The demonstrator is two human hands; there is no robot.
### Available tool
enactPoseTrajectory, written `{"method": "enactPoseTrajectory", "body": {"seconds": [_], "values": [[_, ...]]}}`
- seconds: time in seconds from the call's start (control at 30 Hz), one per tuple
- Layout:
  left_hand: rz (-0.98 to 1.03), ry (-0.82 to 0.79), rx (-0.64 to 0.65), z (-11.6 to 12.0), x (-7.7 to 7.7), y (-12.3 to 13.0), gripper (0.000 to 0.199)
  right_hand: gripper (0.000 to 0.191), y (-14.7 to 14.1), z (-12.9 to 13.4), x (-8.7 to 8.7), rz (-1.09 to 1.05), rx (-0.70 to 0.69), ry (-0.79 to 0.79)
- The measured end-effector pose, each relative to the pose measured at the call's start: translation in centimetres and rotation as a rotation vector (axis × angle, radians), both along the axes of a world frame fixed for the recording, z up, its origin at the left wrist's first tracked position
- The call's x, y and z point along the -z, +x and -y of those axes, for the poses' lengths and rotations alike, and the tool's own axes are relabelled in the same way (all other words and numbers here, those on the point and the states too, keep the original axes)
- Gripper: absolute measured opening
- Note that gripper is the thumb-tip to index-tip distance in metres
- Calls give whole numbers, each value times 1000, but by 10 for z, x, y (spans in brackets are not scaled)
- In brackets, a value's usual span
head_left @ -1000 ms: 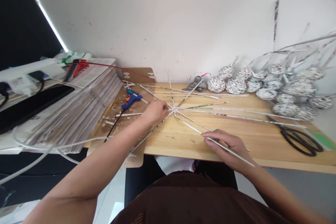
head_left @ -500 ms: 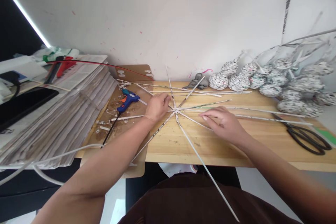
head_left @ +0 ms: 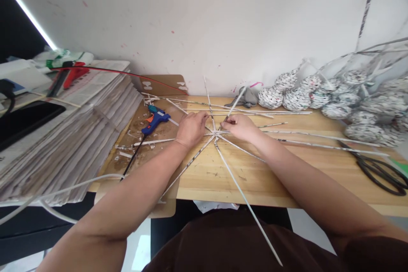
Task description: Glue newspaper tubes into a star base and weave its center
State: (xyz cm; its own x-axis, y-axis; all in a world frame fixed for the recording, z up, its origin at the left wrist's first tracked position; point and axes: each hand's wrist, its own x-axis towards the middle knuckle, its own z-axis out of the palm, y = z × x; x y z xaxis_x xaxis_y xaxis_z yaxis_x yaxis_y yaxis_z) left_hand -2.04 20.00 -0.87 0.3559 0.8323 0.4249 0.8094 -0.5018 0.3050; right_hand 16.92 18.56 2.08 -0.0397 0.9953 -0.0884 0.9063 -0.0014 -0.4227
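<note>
Several thin sticks of rolled newspaper cross at a hub (head_left: 216, 133) on the wooden table and spread out like a star. My left hand (head_left: 192, 128) rests just left of the hub, its fingers closed over the left-hand sticks, whose grip point is hidden. Close to the hub on its right side, my right hand (head_left: 241, 126) pinches the newspaper stick (head_left: 236, 103) that slants up to the right. One long stick (head_left: 242, 195) runs from the hub past the table's front edge towards my body.
At left lie a blue glue gun (head_left: 156, 120) on a brown board and a tall newspaper stack (head_left: 105, 127) with a phone (head_left: 32, 121). Woven paper gourd shapes (head_left: 296, 97) line the back right. Black scissors (head_left: 379, 172) and a grey cloth-like lump (head_left: 247, 98) lie nearby.
My right hand has moved left and slightly up, from beside the right-hand sticks to the slanting stick near the hub, and has closed on it. My left hand keeps its place.
</note>
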Motion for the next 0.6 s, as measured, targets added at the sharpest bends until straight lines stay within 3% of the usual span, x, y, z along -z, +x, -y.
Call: {"method": "enactPoseTrajectory", "body": {"seconds": [0.33, 0.6], "values": [[-35, -17, 146, -1, 8, 4, 31, 25, -6, 8, 9, -34, -54, 79], [16, -205, -65, -7, 5, 12, 34, 24, -3, 8, 15, -56, -100, 170]]}}
